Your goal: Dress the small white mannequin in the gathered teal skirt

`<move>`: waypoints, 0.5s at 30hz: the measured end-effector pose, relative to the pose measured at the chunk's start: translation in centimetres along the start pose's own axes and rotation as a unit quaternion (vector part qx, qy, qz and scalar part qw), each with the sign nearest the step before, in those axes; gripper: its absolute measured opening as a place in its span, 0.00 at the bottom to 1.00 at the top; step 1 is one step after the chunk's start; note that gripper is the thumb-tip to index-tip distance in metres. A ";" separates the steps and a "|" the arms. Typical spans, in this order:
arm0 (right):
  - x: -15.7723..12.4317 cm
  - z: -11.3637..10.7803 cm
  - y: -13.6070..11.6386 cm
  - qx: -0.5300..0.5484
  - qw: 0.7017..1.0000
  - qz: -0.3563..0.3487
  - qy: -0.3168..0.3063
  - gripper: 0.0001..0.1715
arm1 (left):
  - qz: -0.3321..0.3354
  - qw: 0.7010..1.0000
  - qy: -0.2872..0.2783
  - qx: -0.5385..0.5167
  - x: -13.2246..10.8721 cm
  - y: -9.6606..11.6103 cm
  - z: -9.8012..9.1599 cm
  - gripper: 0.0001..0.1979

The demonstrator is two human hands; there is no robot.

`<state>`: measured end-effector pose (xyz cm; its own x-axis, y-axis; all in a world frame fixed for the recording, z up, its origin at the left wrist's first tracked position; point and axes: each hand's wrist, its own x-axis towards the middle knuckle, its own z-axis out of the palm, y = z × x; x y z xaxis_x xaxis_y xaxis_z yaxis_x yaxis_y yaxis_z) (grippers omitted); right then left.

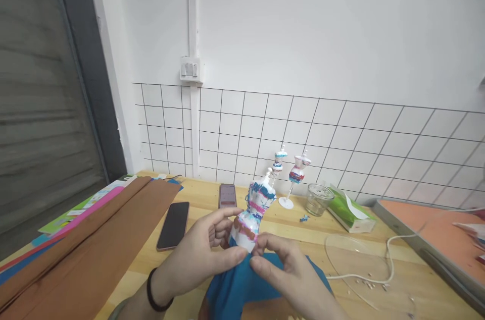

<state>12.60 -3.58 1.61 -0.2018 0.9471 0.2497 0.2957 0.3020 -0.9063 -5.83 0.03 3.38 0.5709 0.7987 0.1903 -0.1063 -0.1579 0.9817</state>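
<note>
Head view: over the middle of the tabletop's (273, 231) near edge, the left hand (206, 249) grasps the mannequin (250, 219) low on its body, fingers behind and thumb in front. The mannequin tilts to the right and is banded in blue, pink and brown. The right hand (286, 269) has its thumb and forefinger at the mannequin's lower edge, by a blue sheet (231, 289); whether they pinch either, I cannot tell.

Toward the far edge stand a second mannequin (278, 164) and a third (298, 171), with a jar (318, 204) and a green pack (348, 211) beside them. A dark phone (173, 225) and a lit phone (228, 195) lie left of centre. Brown paper (94, 249) runs along the left edge, a tray (409, 224) along the right.
</note>
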 end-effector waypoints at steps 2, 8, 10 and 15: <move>0.1 0.0 -0.2 0.018 1.000 0.000 0.008 0.14 | 0.003 1.000 -0.001 0.011 0.0 -0.1 -0.1 0.26; -0.4 0.2 -0.5 0.013 1.000 0.014 0.008 0.14 | -0.011 1.000 -0.002 0.028 -0.1 -0.5 0.0 0.29; -0.7 0.4 -0.4 0.005 1.000 0.028 0.008 0.14 | -0.014 1.000 -0.007 0.023 -0.1 -0.6 0.1 0.29; -0.8 0.7 -0.6 0.004 0.999 0.030 0.013 0.11 | -0.018 0.999 -0.032 -0.022 0.1 -0.7 0.1 0.29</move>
<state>11.97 -4.62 1.70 -0.1593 0.9659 0.2042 0.2984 0.2443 -0.9226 -5.67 0.15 2.70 0.6258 0.7643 0.1557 -0.1194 -0.1034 0.9874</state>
